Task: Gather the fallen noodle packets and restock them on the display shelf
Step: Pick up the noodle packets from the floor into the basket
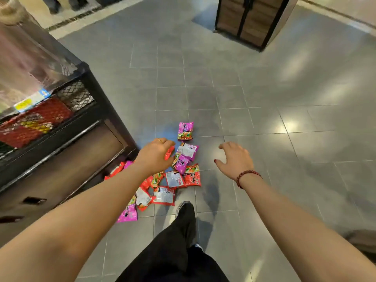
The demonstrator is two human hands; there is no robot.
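Head view, single frame, some motion blur at the left.

Writing: the noodle packets (175, 180) are magenta or red. The fronts carry large dark brush-style characters and a food picture, and the backs have white panels of fine print. None of it is sharp enough for me to read, so no brand noted. On the display shelf (97, 110) a yellow-and-blue price label (32, 100) sits on the rail edge, its text also unreadable. Behind the black mesh front lie more red packs.

Task items: the packets lie scattered on the floor (264, 98), just beside the foot of the shelf, some overlapping, some face down. One magenta packet (185, 131) lies apart at the far end.

Hands: the left hand (155, 154), with a ring (160, 140), reaches palm-down over the heap, fingers curled onto a red packet (170, 152). The fingertips are hidden, so I cannot tell if it is gripped. The right hand (236, 159) hangs above bare tile to the right of the heap, fingers spread and loose, holding nothing — red bead bracelet (247, 176) on the wrist.

Surface and room: grey square tiles, glossy with light glare. A black shoe (186, 210) and dark trouser leg stand by the near packets. A wood-panelled, black-framed unit (252, 19) stands at top right — pale flooring beyond it.
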